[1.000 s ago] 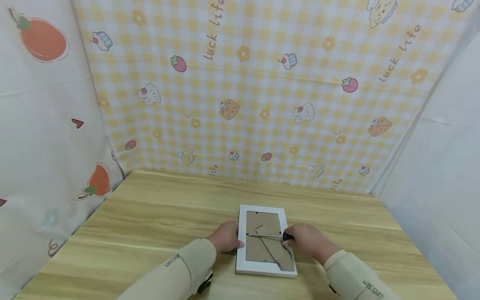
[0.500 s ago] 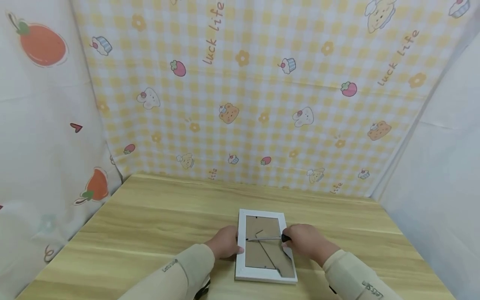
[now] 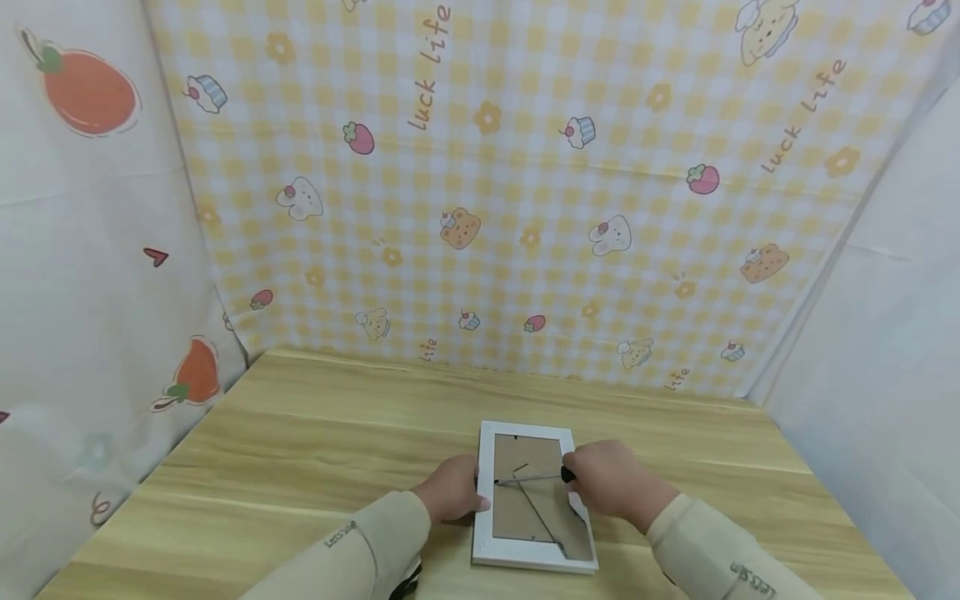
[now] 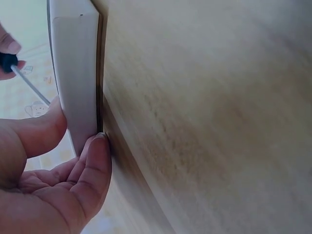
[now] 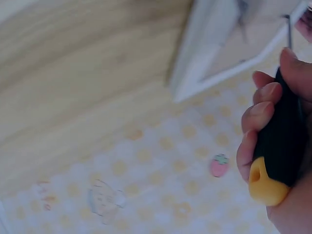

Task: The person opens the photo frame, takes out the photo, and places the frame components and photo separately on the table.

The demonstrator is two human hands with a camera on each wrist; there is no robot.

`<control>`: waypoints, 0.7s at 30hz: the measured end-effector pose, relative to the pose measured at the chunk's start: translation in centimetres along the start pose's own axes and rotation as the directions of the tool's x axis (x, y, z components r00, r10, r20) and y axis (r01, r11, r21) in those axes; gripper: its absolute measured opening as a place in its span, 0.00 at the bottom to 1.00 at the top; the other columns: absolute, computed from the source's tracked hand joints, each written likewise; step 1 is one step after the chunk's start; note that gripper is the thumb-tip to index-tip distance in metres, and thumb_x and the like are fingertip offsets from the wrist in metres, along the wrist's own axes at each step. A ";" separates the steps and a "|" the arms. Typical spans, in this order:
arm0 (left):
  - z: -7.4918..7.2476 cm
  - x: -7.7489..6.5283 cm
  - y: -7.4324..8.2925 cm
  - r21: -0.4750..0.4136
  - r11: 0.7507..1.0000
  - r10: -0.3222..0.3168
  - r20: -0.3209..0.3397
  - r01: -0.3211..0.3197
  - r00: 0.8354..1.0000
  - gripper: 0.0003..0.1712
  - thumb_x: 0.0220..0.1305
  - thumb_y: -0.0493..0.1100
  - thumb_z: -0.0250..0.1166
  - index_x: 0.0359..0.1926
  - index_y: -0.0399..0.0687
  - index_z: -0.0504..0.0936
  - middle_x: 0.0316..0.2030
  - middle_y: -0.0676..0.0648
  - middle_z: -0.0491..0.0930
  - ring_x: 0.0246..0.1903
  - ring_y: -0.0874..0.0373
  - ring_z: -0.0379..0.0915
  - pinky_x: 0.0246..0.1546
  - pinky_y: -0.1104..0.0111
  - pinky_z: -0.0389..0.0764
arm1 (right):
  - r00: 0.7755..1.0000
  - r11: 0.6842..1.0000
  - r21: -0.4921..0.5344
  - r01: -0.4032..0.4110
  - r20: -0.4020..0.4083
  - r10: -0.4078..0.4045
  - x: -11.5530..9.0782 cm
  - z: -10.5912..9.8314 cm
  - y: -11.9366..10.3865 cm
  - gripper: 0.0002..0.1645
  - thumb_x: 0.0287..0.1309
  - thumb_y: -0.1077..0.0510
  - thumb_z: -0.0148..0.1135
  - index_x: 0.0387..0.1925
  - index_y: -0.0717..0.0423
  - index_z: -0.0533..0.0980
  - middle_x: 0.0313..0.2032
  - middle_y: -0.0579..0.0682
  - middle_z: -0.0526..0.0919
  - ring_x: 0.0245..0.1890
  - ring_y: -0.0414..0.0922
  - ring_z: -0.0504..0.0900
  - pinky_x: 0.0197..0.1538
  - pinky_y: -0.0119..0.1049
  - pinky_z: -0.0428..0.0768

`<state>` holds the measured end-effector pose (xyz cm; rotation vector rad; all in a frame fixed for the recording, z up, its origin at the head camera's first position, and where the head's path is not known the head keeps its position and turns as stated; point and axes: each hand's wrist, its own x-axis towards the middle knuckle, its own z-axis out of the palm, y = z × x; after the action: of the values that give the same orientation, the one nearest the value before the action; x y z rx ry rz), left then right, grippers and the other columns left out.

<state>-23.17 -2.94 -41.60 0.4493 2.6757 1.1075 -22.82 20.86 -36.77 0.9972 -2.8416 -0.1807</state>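
A white picture frame [image 3: 536, 554] lies back side up, with a brown backing board [image 3: 513, 512] and a flap-like stand [image 3: 562, 521] on it. My left hand [image 3: 448, 490] pinches its left edge. In the left wrist view the thumb [image 4: 46, 129] presses the frame's face while curled fingers [image 4: 95, 170] touch the lower edge. My right hand [image 3: 611, 479] grips a screwdriver with a black and yellow handle [image 5: 282, 136]. Its metal shaft [image 3: 532, 477] crosses the backing, and the tip is at a small black tab [image 3: 496, 482] on the left inner edge.
The wood-grain table [image 3: 337, 417] extends around the frame. A yellow checked cloth [image 3: 487, 183] hangs behind it, with a white printed cloth [image 3: 97, 250] on the left and a plain white one [image 3: 862, 375] on the right.
The screwdriver's handle end has risen a little with my right hand, so the shaft now slants up to the right. The left hand keeps its hold, and the head view has tilted slightly.
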 end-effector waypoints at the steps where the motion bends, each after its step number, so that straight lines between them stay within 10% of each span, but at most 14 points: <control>1: 0.0 0.1 0.0 0.000 1.000 0.003 -0.001 -0.003 1.000 0.10 0.51 0.32 0.73 0.34 0.34 0.80 0.29 0.46 0.80 0.31 0.57 0.71 0.43 0.56 0.77 | 1.000 1.000 -0.031 0.006 -0.007 -0.006 0.1 -0.4 -0.1 0.21 0.51 0.56 0.71 0.16 0.48 0.66 0.14 0.38 0.60 0.16 0.34 0.55 0.20 0.30 0.58; 21: -0.2 0.3 0.1 0.025 0.999 0.033 0.013 -0.034 0.999 0.11 0.50 0.33 0.73 0.30 0.34 0.79 0.25 0.47 0.77 0.27 0.58 0.68 0.37 0.62 0.76 | 0.989 0.880 -0.450 0.150 0.077 -0.129 4.4 -6.2 -4.9 0.26 0.48 0.63 0.66 0.09 0.47 0.59 0.12 0.41 0.51 0.16 0.38 0.48 0.20 0.29 0.52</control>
<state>-23.50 -2.93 -41.43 0.5054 2.6835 1.0775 -22.26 13.89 -31.02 1.0904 -2.5684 -0.8500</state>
